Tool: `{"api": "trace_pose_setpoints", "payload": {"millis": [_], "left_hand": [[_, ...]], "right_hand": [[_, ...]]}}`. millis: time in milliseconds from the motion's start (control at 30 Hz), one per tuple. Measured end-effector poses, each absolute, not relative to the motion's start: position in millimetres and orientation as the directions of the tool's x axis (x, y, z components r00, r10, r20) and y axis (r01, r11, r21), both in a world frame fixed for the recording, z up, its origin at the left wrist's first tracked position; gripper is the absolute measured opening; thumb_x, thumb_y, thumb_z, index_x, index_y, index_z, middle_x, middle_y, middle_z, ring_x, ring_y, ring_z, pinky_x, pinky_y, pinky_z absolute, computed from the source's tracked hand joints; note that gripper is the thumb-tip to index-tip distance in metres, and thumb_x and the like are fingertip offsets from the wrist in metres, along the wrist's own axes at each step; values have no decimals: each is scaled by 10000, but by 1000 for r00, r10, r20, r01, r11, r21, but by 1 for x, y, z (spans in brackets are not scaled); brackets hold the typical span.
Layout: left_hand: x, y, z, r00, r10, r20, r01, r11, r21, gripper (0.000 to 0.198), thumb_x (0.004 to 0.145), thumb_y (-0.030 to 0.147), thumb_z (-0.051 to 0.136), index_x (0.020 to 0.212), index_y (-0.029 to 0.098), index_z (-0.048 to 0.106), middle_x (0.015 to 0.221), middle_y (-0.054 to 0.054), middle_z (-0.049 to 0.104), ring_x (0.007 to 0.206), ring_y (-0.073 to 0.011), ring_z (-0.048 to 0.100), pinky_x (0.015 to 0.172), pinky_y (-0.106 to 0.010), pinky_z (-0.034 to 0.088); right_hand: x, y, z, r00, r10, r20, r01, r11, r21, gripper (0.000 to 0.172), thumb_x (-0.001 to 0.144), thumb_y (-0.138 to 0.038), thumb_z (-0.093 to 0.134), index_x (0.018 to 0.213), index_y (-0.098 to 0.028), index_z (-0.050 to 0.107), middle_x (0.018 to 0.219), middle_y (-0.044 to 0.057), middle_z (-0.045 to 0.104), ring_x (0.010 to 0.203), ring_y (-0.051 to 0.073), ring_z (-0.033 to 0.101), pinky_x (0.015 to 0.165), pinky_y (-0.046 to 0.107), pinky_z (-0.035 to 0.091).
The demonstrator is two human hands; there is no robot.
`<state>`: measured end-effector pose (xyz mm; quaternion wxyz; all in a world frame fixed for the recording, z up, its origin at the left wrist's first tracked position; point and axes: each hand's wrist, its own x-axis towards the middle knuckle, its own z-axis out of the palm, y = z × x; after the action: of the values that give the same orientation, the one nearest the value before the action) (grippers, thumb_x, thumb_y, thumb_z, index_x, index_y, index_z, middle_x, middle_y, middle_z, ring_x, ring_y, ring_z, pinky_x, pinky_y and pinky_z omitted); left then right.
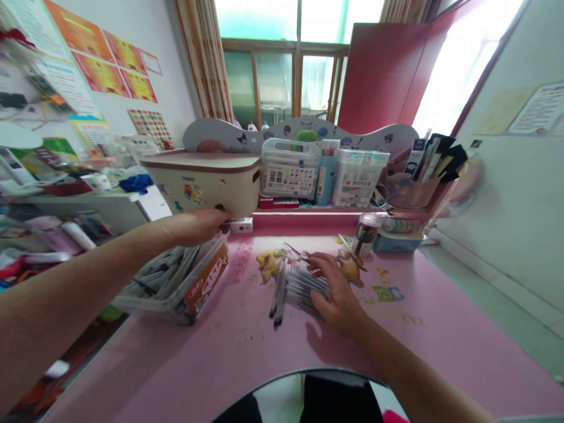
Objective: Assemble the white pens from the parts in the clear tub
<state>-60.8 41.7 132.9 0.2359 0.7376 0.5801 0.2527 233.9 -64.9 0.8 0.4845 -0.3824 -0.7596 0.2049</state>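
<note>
My left hand (pixel 200 227) reaches over a clear plastic box (pixel 174 309) full of pens. Its fingers are closed, and a small thin thing shows at their tips, too little to name. On the pink desk, my right hand (pixel 337 291) rests over a bundle of grey-clear pens (pixel 302 288), thumb and fingers apart, touching or just above them. A couple of dark-tipped pens (pixel 278 294) lie along the bundle's left side. Beyond the fingers of my right hand is a thin dark-tipped stick (pixel 292 249), partly hidden.
A lidded cream bin (pixel 211 185) stands on the shelf behind my left hand. Marker cases (pixel 291 170) and a pink holder (pixel 408 191) fill the shelf. A clear jar of pens (pixel 366 235) and a blue box (pixel 396 242) stand at the desk's back right. The desk's front edge (pixel 304 371) curves inward.
</note>
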Motion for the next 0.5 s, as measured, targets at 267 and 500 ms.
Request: {"api": "trace_pose_setpoints", "payload": {"millis": [267,500], "left_hand": [[-67,54,129,189,982,3,882,-171,439,288,694,-120,559,589,141,624,564,46,513,592,-118,393,672,-181,289],[-72,43,145,326,945,-3,925,-319,206,263,929,300,460,1032,147,647,933,-57,668,800,-185,550,782,-267,374]], "right_hand": [[234,-64,-1,-276,767,579,387,641,-663,622,685,-38,479,1282,-214,477,1301,114,463,1070,221,542,893,387,498],[234,-65,-2,-287,770,570,386,638,-667,624,681,-25,485,1276,-210,487,1318,110,453,1044,208,545,906,384,493]]}}
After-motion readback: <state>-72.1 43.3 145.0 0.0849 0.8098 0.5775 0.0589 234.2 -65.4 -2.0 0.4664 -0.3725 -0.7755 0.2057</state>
